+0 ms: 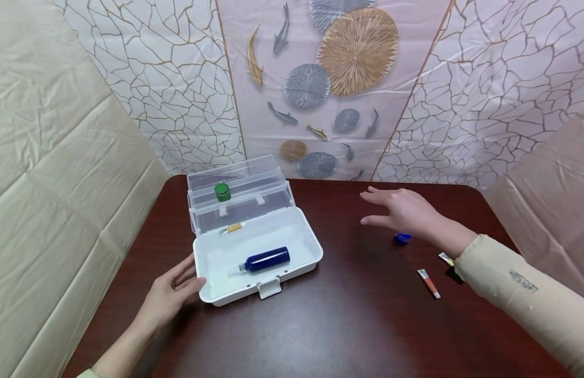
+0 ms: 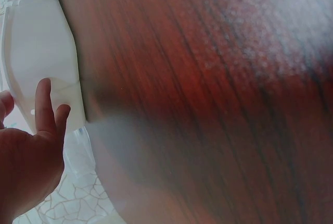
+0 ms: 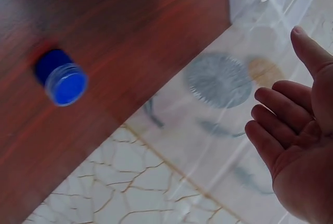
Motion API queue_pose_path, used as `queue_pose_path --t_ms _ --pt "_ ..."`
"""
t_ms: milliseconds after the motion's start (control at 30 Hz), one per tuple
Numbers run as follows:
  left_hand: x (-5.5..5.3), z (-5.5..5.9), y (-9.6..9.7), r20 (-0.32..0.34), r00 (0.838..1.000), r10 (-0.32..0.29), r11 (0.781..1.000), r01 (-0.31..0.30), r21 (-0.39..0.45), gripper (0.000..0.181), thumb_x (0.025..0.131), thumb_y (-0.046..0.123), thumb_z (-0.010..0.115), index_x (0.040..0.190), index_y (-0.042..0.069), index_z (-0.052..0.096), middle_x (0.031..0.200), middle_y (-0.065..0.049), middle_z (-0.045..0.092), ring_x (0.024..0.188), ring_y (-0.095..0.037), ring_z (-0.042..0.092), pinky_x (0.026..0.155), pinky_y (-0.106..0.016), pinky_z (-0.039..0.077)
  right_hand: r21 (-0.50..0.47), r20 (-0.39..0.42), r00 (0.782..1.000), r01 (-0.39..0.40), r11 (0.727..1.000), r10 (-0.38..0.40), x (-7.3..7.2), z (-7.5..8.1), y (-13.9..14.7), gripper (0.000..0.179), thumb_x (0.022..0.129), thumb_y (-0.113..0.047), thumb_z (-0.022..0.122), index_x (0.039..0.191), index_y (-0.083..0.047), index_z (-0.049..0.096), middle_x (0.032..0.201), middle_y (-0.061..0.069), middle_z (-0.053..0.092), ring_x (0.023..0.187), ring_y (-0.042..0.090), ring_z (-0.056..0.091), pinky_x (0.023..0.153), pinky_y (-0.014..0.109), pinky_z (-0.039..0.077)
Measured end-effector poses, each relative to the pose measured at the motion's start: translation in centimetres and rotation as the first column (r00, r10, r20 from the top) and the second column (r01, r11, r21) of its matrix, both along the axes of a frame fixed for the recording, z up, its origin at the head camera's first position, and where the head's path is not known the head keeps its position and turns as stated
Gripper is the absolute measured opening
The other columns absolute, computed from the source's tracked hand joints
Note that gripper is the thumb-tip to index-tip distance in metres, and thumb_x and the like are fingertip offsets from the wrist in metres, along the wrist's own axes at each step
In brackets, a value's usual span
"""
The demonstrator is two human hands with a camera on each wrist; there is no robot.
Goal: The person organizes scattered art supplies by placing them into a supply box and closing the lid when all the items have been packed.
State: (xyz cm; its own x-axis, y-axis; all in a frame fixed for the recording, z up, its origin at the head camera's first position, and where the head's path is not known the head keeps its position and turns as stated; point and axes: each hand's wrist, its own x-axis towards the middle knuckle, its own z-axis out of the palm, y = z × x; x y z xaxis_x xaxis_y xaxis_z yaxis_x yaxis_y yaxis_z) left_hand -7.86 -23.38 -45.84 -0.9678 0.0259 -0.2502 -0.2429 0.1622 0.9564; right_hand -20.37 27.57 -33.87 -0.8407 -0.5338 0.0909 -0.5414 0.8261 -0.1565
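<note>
1 white box lies right of the left grip, touching it.

Left grip low, right grip aloft

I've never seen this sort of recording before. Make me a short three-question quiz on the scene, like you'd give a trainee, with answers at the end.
1. Which hand touches the white box: a) left, b) right, c) neither?
2. True or false: the right hand is empty.
3. Fill in the colour: the bottle lying in the box is ____.

Key:
1. a; the left hand is at the box's side.
2. True; nothing is in its grasp.
3. Dark blue.
</note>
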Motion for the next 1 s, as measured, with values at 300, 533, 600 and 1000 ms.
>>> queue_pose_path --t_ms 300,533,600,1000 --pt "0.0 0.1 0.1 0.001 1.0 -0.005 1.0 0.005 -0.017 0.079 0.102 0.015 0.076 0.168 0.008 0.033 0.157 -0.03 0.049 0.114 0.002 0.065 0.091 -0.03 0.062 -0.017 0.031 0.997 0.075 0.997 -0.075 0.2 -1.9 3.0 0.072 0.096 -0.043 0.082 0.152 -0.004 0.06 0.157 0.024 0.052 0.126 0.047 0.064 0.099 0.062 0.054" --pt "0.0 0.2 0.2 0.011 1.0 -0.009 1.0 0.01 -0.017 0.08 0.103 0.016 0.076 0.169 0.011 0.032 0.158 -0.029 0.049 0.117 -0.001 0.066 0.091 -0.03 0.062 -0.017 0.061 0.99 0.131 0.991 -0.129 0.2 -3.5 5.0 0.075 0.096 -0.04 0.082 0.154 -0.001 0.056 0.16 0.027 0.048 0.133 0.052 0.057 0.105 0.067 0.048" --pt "0.0 0.3 0.2 0.015 1.0 -0.007 1.0 0.007 -0.022 0.08 0.103 0.017 0.076 0.169 0.011 0.032 0.158 -0.029 0.049 0.117 -0.001 0.065 0.09 -0.03 0.063 -0.013 0.076 0.985 0.156 0.988 -0.154 0.2 -3.9 5.7 0.076 0.096 -0.04 0.082 0.155 -0.001 0.055 0.16 0.028 0.046 0.133 0.053 0.056 0.105 0.067 0.048" --pt "0.2 0.1 0.2 -0.004 1.0 -0.009 1.0 0.009 -0.007 0.078 0.103 0.016 0.075 0.169 0.012 0.033 0.157 -0.029 0.05 0.119 -0.005 0.066 0.089 -0.03 0.063 0.011 0.118 0.964 0.237 0.971 -0.237 0.0 -6.5 9.0 0.084 0.096 -0.049 0.079 0.157 0.001 0.05 0.161 0.034 0.041 0.136 0.058 0.05 0.105 0.072 0.046"
